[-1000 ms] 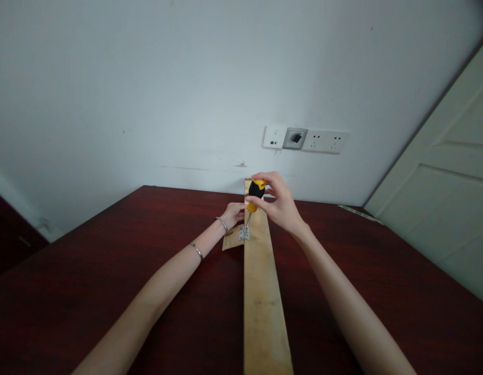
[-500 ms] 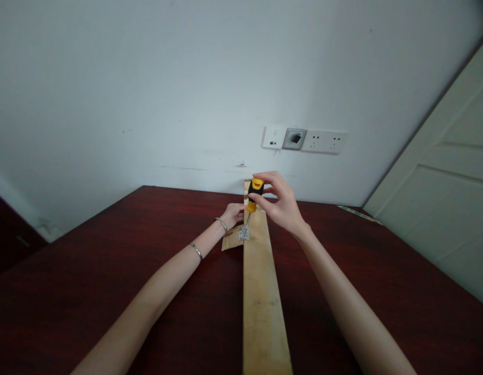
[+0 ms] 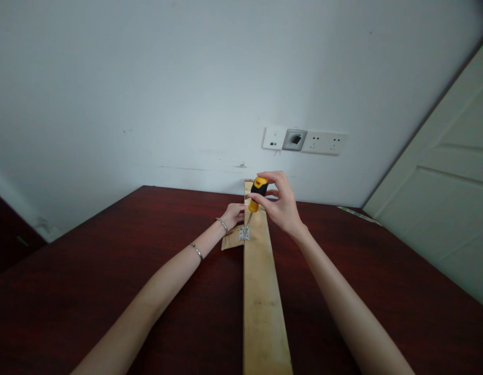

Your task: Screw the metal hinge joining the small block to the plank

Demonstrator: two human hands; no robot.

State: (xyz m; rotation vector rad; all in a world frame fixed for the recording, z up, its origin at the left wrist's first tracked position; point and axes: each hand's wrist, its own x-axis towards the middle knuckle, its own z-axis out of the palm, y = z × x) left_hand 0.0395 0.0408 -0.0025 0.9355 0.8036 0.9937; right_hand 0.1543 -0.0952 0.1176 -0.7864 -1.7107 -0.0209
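Observation:
My right hand [image 3: 282, 203] grips a yellow and black screwdriver [image 3: 259, 188] by its handle, thumb on one side and fingers on the other. Its metal shaft slants down to a small silver hinge [image 3: 244, 234]; whether the tip sits in a screw is too small to tell. The hinge bridges a long wooden plank [image 3: 262, 302] and a short piece of wood [image 3: 231, 238] on its left. My left hand [image 3: 234, 213], wearing bracelets at the wrist, is closed at the plank's left edge just beyond the hinge, its fingertips partly hidden.
The plank lies lengthwise on a dark red wooden table [image 3: 178, 302], its far end close to the white wall [image 3: 186, 94]. Wall sockets [image 3: 323, 142] are above the table's back edge. A white panelled door [image 3: 452, 198] stands at right, near a thin printed strip [image 3: 358, 214].
The screwdriver handle has tilted slightly to the right with my right hand, while its tip stays at the hinge. My left hand has barely moved.

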